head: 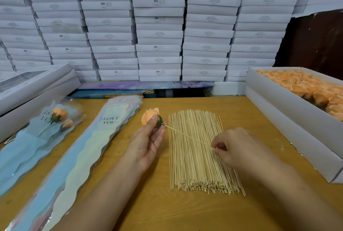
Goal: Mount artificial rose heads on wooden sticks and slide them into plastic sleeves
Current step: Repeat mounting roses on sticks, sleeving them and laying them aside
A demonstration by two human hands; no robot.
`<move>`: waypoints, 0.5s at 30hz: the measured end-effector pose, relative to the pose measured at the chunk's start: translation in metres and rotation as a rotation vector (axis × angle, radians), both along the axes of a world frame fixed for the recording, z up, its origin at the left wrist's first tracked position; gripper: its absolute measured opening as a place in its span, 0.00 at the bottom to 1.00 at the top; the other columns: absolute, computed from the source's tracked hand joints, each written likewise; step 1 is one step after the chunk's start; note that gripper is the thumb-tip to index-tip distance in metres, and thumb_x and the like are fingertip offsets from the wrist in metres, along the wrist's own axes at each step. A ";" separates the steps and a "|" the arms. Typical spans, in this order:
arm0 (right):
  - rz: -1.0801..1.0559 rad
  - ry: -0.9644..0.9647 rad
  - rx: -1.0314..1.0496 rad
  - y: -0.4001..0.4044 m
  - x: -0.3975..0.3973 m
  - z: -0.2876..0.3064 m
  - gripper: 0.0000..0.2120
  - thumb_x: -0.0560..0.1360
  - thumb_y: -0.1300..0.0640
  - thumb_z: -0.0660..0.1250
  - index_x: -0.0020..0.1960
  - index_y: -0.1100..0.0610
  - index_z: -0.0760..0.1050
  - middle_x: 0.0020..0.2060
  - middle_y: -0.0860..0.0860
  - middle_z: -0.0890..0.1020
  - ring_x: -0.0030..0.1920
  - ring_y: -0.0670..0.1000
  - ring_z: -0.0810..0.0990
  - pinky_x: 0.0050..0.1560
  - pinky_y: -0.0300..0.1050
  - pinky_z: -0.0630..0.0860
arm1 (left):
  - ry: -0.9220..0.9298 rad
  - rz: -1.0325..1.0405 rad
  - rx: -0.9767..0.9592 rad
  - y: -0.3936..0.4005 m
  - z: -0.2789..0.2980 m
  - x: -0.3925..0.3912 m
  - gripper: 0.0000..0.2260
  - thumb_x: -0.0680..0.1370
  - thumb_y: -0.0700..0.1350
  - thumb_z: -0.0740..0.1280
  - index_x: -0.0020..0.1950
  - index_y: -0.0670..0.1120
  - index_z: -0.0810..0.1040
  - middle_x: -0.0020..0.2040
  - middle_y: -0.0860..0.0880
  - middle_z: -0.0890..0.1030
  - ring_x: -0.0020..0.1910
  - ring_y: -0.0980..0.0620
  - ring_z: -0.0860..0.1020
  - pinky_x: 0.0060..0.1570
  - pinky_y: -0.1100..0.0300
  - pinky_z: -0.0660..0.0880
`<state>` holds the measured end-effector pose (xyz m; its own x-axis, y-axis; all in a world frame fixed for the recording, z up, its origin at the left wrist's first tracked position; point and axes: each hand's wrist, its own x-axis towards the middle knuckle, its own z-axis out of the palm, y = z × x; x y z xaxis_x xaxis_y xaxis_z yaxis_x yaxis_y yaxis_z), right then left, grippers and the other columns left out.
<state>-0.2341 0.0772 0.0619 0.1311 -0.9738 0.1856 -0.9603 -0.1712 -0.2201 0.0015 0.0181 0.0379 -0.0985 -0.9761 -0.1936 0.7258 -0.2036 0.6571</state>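
Observation:
My left hand [148,143] holds an orange rose head [150,116] with a green base between thumb and fingers, above the wooden table. A thin wooden stick [187,136] runs from the rose's green base to my right hand [233,147], which pinches the stick's other end. Beneath the stick lies a wide pile of wooden sticks [198,156]. A stack of plastic sleeves [89,149] printed "LOVE YOU" lies to the left. Further left, two finished roses [61,117] sit inside sleeves.
An open white box [289,104] of orange rose heads [311,87] stands at the right on the wooden table [185,212]. White boxes [31,89] lie at the left, and a wall of stacked white boxes [157,26] fills the back.

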 end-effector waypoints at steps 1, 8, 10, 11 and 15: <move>0.012 -0.032 0.026 0.000 -0.001 0.000 0.07 0.77 0.49 0.71 0.54 0.45 0.84 0.41 0.37 0.81 0.41 0.38 0.79 0.41 0.35 0.75 | 0.004 -0.008 0.004 0.000 0.000 0.000 0.15 0.70 0.42 0.74 0.54 0.38 0.81 0.43 0.41 0.86 0.37 0.52 0.85 0.36 0.63 0.83; 0.069 -0.219 0.212 0.003 -0.009 0.004 0.05 0.72 0.49 0.77 0.47 0.43 0.84 0.34 0.35 0.82 0.37 0.34 0.80 0.32 0.31 0.72 | 0.002 -0.017 0.017 -0.001 0.000 0.001 0.17 0.68 0.42 0.75 0.54 0.37 0.80 0.42 0.40 0.86 0.38 0.51 0.86 0.34 0.63 0.82; 0.091 -0.222 0.258 0.005 -0.009 0.006 0.06 0.73 0.51 0.77 0.46 0.41 0.83 0.36 0.28 0.80 0.38 0.34 0.80 0.33 0.33 0.73 | -0.003 -0.016 0.017 -0.001 -0.001 0.002 0.17 0.68 0.42 0.75 0.53 0.37 0.80 0.42 0.40 0.86 0.38 0.51 0.86 0.35 0.62 0.83; 0.099 -0.222 0.270 0.006 -0.009 0.007 0.07 0.73 0.52 0.76 0.44 0.40 0.82 0.36 0.28 0.80 0.38 0.34 0.80 0.33 0.34 0.74 | -0.003 -0.019 0.017 -0.001 -0.001 0.001 0.17 0.68 0.42 0.75 0.53 0.37 0.81 0.43 0.40 0.86 0.38 0.51 0.86 0.36 0.62 0.83; 0.144 -0.200 0.315 0.007 -0.009 0.011 0.12 0.74 0.55 0.74 0.42 0.37 0.78 0.37 0.31 0.82 0.38 0.36 0.81 0.35 0.35 0.75 | -0.003 -0.015 0.020 -0.001 -0.001 0.001 0.17 0.68 0.43 0.75 0.54 0.37 0.80 0.43 0.40 0.86 0.37 0.51 0.86 0.35 0.63 0.83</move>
<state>-0.2435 0.0843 0.0724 0.2616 -0.9616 -0.0831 -0.8643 -0.1951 -0.4636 0.0020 0.0171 0.0372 -0.1120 -0.9706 -0.2132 0.7204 -0.2271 0.6553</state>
